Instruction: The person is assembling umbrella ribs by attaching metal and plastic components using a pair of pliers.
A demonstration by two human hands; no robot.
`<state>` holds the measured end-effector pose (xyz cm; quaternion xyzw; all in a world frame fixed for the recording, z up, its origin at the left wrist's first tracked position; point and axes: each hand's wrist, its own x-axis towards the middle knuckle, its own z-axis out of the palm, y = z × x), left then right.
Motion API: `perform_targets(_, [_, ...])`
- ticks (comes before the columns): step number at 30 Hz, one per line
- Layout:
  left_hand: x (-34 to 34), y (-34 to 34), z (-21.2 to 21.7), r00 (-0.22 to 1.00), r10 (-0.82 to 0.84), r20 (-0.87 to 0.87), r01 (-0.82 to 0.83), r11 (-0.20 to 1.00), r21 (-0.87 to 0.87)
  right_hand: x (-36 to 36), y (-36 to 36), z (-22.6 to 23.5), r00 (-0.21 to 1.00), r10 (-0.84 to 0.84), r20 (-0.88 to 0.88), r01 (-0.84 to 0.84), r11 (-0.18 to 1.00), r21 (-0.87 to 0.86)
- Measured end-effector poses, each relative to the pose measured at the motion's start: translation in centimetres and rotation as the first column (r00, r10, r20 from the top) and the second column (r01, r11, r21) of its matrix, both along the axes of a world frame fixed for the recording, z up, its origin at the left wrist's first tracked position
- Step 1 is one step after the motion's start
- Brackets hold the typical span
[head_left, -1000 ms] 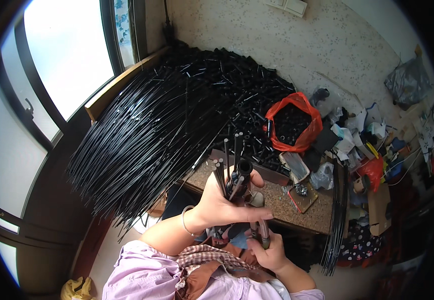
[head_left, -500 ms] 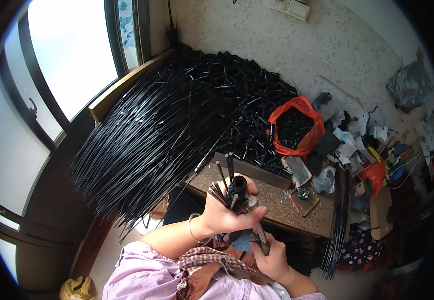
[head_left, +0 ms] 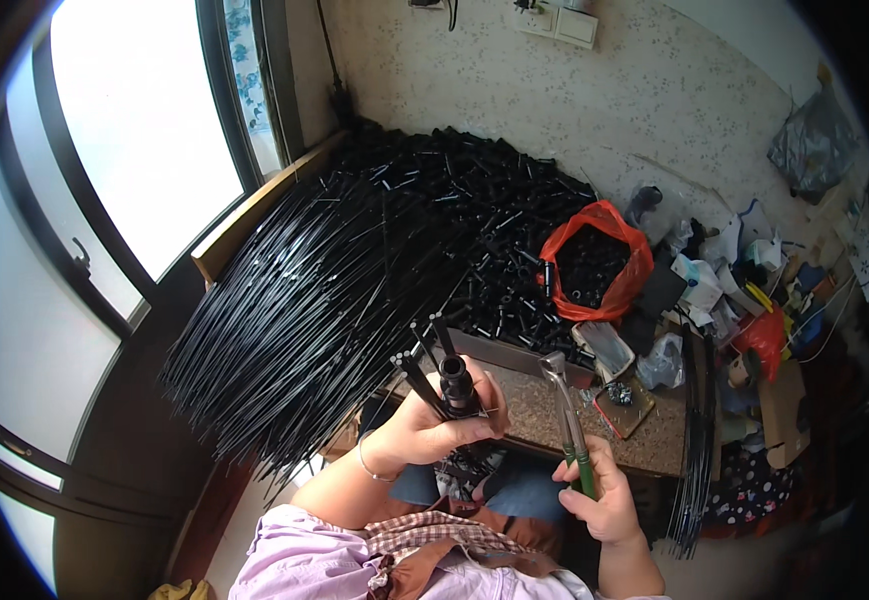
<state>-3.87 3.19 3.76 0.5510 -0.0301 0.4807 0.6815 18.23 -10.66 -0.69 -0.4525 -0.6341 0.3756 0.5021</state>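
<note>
My left hand [head_left: 422, 432] is closed round a black tubular part [head_left: 457, 388], whose open end faces up. Several thin black rods [head_left: 416, 374] stick up from the same grip, beside the tube. To the right, my right hand [head_left: 602, 497] grips a pair of pliers [head_left: 566, 412] with green handles and bare metal jaws. The jaws point up and away from me, apart from the tube. Where the lower end of the tube meets the rods is hidden by my fingers.
Long black rods [head_left: 274, 340] lie in a large heap at the left. Behind them are piled short black tubes [head_left: 454, 190], with more in a red bag [head_left: 642, 262]. A phone-like item [head_left: 604, 348] and small metal pieces [head_left: 618, 394] lie on the speckled tabletop [head_left: 529, 400].
My right hand has moved right and up with the pliers, away from the tube and rods. My left hand has shifted slightly left and still holds them.
</note>
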Motion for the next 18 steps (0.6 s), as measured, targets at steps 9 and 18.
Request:
perform_targets(9, [-0.5, 0.1, -1.5, 0.988, 0.001, -0.156, -0.018, 0.994, -0.106, -1.1, 0.4, 7.4, 0.545, -0.421, 0.725, 0.002, 0.866, 0.501])
perform_targets(18, [-1.1, 0.1, -0.8, 0.960, 0.151, -0.234, -0.156, 0.988, 0.000, -0.3, -0.6, 9.9, 0.455, -0.439, 0.774, -0.166, 0.813, 0.559])
